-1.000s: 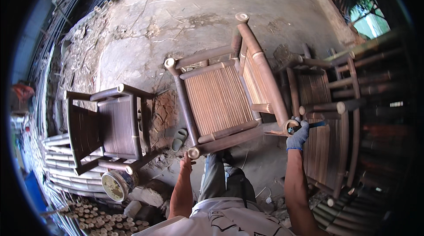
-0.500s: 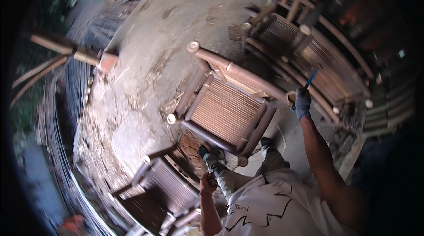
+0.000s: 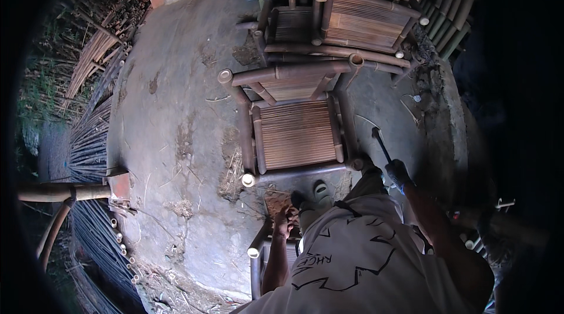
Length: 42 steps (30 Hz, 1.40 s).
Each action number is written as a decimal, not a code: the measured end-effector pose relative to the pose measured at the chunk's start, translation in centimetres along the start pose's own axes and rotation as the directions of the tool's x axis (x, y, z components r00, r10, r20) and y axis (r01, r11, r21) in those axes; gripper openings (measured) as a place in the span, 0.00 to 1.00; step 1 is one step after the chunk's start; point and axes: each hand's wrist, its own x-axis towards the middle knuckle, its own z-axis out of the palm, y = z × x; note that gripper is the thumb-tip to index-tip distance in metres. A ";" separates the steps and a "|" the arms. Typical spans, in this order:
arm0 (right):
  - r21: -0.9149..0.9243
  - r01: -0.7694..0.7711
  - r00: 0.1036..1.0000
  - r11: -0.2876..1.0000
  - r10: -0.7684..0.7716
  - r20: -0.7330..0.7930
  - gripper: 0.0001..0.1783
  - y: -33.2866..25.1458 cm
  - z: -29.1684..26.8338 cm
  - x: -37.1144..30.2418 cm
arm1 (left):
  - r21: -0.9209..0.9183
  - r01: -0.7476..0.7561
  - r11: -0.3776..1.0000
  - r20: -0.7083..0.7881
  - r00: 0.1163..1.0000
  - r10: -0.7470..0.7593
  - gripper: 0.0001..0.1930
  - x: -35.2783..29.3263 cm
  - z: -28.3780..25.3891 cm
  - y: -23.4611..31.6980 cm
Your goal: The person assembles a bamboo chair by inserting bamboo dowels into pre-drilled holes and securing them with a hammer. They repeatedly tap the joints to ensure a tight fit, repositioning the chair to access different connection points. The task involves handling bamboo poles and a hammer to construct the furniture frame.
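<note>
In my gloved right hand [image 3: 398,173] is a slim dark hammer [image 3: 383,145], its short head pointing away from me, over the floor right of a bamboo chair [image 3: 299,134]. The fingers are wrapped round the lower end of its handle. The chair stands upright facing me, with dark thick poles and a brown slatted seat; neither hand touches it. Low at my left side, my bare left hand [image 3: 285,221] has curled fingers, and what they hold, if anything, is too small to make out. Another bamboo chair [image 3: 257,264] is partly hidden beneath my left arm.
Behind the chair stands a bamboo bench [image 3: 367,23] with slatted panels. Bundles of thin poles [image 3: 94,143] lie along the left edge of the concrete floor [image 3: 158,108]. A thick bamboo beam [image 3: 61,192] juts in at the left. Green bamboo poles [image 3: 449,11] lean at far right.
My view has turned, so the chair now appears upright before me. My right hand has moved away from the chair's top corner and down towards my side with the hammer.
</note>
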 end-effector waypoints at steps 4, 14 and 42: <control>-0.410 -0.050 0.994 0.911 0.085 0.066 0.21 -2.4 2.3 -7.0 | 0.320 -0.070 0.945 -0.120 0.986 0.114 0.13 0.9 -3.3 -1.6; -0.222 0.141 0.955 0.965 -0.073 0.289 0.20 -9.3 3.0 -13.5 | 0.555 -0.192 0.809 0.166 0.979 0.119 0.14 -1.5 3.5 1.6; 0.523 -0.347 0.929 0.778 0.207 0.308 0.12 -16.4 -24.2 17.0 | 0.941 -0.023 0.337 -0.327 0.191 0.925 0.23 17.1 31.5 19.5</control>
